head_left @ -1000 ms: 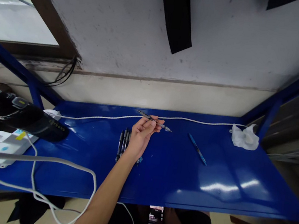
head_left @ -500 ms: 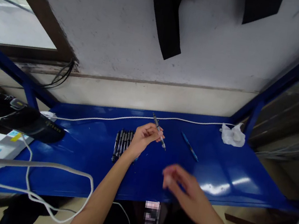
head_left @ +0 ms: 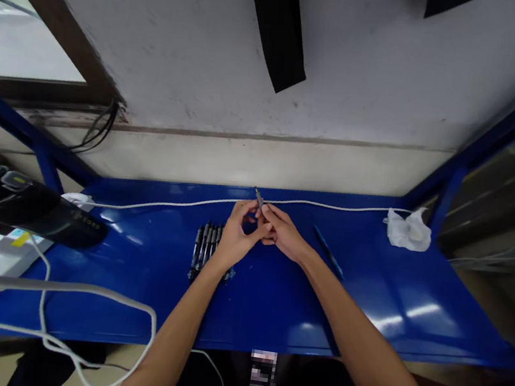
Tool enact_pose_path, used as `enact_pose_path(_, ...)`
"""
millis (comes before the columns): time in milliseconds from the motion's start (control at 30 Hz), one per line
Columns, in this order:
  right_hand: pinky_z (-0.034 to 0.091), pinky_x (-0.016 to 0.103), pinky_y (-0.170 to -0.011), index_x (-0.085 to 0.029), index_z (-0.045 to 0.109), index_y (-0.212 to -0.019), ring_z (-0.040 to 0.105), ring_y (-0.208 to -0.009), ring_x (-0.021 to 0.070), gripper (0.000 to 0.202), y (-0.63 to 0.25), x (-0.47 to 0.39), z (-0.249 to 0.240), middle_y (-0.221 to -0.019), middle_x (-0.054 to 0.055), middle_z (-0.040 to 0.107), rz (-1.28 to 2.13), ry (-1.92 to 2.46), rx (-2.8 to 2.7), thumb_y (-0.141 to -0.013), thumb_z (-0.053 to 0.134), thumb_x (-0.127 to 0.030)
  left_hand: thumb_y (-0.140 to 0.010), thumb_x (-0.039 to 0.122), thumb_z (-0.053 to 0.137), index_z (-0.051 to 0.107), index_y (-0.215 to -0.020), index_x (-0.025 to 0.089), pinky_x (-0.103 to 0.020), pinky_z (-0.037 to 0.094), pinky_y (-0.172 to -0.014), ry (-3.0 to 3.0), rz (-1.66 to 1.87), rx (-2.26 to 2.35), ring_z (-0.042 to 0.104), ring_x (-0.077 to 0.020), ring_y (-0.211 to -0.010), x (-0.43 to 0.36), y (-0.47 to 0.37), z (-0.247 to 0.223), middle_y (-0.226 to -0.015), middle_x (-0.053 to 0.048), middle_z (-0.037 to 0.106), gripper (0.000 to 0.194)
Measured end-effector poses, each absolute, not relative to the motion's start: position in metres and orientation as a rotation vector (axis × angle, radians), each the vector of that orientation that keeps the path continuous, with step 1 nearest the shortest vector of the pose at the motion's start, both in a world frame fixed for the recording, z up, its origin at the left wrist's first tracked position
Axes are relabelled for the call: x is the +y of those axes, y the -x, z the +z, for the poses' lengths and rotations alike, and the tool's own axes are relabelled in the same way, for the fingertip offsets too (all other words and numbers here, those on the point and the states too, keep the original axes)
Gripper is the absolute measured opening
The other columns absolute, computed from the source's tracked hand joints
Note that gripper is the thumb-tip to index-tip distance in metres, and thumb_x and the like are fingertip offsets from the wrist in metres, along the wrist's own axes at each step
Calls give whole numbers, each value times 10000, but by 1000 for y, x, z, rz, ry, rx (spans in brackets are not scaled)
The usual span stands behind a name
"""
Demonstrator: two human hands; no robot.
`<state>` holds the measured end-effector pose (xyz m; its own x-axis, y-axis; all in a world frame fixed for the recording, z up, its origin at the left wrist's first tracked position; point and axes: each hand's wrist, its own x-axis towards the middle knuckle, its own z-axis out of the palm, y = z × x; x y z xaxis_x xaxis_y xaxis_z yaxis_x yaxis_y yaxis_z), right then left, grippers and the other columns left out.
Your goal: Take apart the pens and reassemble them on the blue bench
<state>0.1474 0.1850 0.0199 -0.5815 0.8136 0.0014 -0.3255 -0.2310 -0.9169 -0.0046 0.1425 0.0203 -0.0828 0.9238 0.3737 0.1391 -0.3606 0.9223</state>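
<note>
A grey-gripped pen (head_left: 259, 198) is held over the blue table, its tip pointing away from me toward the wall. My left hand (head_left: 240, 232) closes on it from the left. From the other side my right hand (head_left: 280, 227) has its fingers closed on the same pen, and the two hands touch. Most of the barrel is hidden by my fingers. Left of my hands, several dark pens (head_left: 205, 246) lie side by side in a row, partly covered by my left hand and forearm. A single blue pen (head_left: 328, 252) lies slanted beyond my right forearm.
A white cable (head_left: 178, 205) runs along the back of the blue table (head_left: 127, 289). A crumpled white plastic bag (head_left: 407, 230) sits at the back right. On the left are a black bottle (head_left: 60, 218) lying down, a white power strip (head_left: 5, 262) and a looped cable (head_left: 93, 288).
My right hand has moved up and left from the front of the table and now grips the pen with my left hand. The pen's lower half has become hidden.
</note>
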Motion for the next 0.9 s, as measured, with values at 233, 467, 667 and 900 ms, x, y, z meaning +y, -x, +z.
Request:
enact_pose_path(233, 207, 207, -428, -198, 629, -962, 139, -492, 61, 381, -167, 180, 22, -654, -126, 279, 2327, 495, -1104, -1014, 735, -561, -1020, 451, 740, 777, -1333, 234, -406, 549, -1009, -932, 1510, 836, 699, -186, -900, 139, -6, 30, -1248, -120, 814, 382)
enact_pose_path(467, 182, 223, -436, -205, 631, -943, 166, -489, 63, 450, -164, 180, 21, -660, -115, 316, 2191, 545, -1257, -998, 714, -643, -899, 437, 886, 847, -1049, 193, -303, 576, -771, -895, 1592, 897, 696, -159, -789, 143, 0, 27, -1019, -88, 823, 290)
enact_pose_path(667, 344, 252, -549, -221, 691, -967, 412, -577, 116, 476, -154, 175, 14, -696, -54, 496, 1514, 746, -1721, -1048, 585, -678, -758, 372, 1000, 751, -781, 212, -248, 554, -750, -895, 1800, 1106, 653, -118, -721, 148, 1, 20, -737, 31, 670, 297)
enact_pose_path(900, 409, 279, -678, -220, 716, -1047, 539, -691, 150, 389, -159, 179, 9, -812, -17, 627, 1087, 818, -1837, -1119, 518, -548, -889, 409, 888, 830, -1148, 218, -384, 585, -1015, -950, 1648, 912, 766, -236, -1087, 145, 0, 24, -1160, -109, 820, 327)
